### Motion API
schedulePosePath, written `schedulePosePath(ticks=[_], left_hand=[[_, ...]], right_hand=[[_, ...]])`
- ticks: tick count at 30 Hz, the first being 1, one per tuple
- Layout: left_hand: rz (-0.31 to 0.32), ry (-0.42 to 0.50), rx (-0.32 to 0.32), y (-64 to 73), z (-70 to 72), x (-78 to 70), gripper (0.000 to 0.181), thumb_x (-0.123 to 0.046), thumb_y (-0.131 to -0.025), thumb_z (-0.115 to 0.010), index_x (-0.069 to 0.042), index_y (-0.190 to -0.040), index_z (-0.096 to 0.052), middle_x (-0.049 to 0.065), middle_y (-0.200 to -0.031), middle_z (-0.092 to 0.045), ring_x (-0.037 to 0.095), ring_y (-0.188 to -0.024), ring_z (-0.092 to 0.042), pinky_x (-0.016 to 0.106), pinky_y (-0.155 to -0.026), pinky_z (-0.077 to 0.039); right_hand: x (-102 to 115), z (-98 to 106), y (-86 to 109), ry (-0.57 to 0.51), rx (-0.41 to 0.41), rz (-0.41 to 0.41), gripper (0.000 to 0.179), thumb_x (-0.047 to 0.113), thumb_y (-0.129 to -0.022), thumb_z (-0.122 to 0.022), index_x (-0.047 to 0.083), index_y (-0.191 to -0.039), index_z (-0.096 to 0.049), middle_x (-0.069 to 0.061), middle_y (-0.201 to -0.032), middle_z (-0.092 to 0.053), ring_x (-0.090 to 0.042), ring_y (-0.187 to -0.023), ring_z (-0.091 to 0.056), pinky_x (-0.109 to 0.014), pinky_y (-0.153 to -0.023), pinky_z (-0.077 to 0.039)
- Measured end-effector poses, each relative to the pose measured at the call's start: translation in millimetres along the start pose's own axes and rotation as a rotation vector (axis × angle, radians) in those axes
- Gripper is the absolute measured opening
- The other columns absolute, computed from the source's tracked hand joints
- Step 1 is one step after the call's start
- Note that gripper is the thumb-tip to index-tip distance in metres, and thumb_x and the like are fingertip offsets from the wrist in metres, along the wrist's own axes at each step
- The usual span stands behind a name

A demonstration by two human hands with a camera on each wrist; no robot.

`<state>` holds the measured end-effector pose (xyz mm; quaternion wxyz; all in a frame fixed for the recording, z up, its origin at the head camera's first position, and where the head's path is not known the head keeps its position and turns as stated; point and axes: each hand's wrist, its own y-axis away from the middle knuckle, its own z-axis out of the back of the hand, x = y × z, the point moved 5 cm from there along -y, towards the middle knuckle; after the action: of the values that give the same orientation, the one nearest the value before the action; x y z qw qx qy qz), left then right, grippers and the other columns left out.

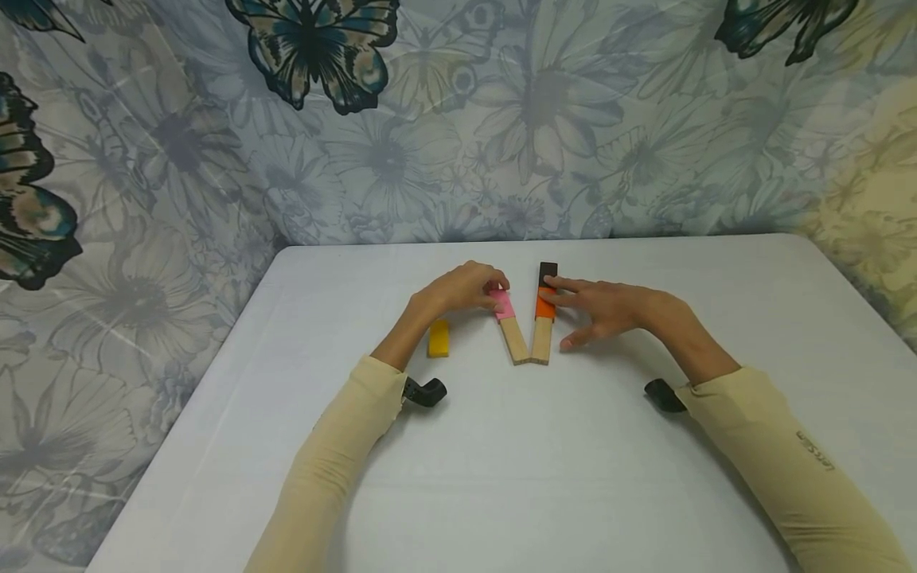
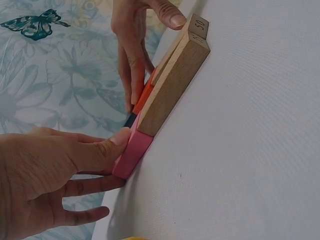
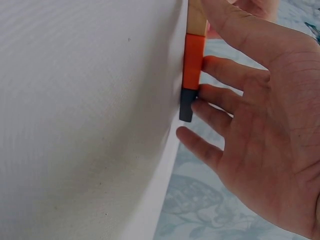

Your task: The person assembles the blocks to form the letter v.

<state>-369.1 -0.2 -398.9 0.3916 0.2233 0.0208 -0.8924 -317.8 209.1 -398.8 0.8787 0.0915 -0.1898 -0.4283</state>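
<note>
On the white table two plain wooden blocks, a left one and a right one, meet at their near ends and spread apart in a narrow V. A pink block continues the left arm of the V; my left hand pinches it between thumb and fingers. Beyond the right wooden block lie an orange block and then a black block. My right hand rests its extended fingertips on the orange and black pieces, thumb held apart. Dark markings show on the wooden ends in the left wrist view.
A yellow block lies by itself beside the left forearm. Black wrist devices show at both cuffs, one at the left and one at the right. Patterned fabric with flowers and butterflies hangs behind the table's far edge.
</note>
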Motion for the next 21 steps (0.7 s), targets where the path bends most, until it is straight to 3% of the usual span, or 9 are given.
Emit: schedulePosePath(ticks=[21], left_hand=[[-0.007,-0.02,0.035,2.2,0.7,-0.1,0.041,-0.022,-0.101,-0.071,-0.008,-0.139,-0.065,0.009,-0.127,-0.07,0.021,-0.115,-0.062,0.031,-0.107,-0.052]], right_hand=[[0.8,-0.9,-2.0,0.001,-0.005,-0.007,0.095,0.06,-0.09,-0.074,0.015,-0.164,-0.035,-0.017,-0.176,-0.016,-0.054,-0.155,-0.03,-0.077,-0.117,-0.032]])
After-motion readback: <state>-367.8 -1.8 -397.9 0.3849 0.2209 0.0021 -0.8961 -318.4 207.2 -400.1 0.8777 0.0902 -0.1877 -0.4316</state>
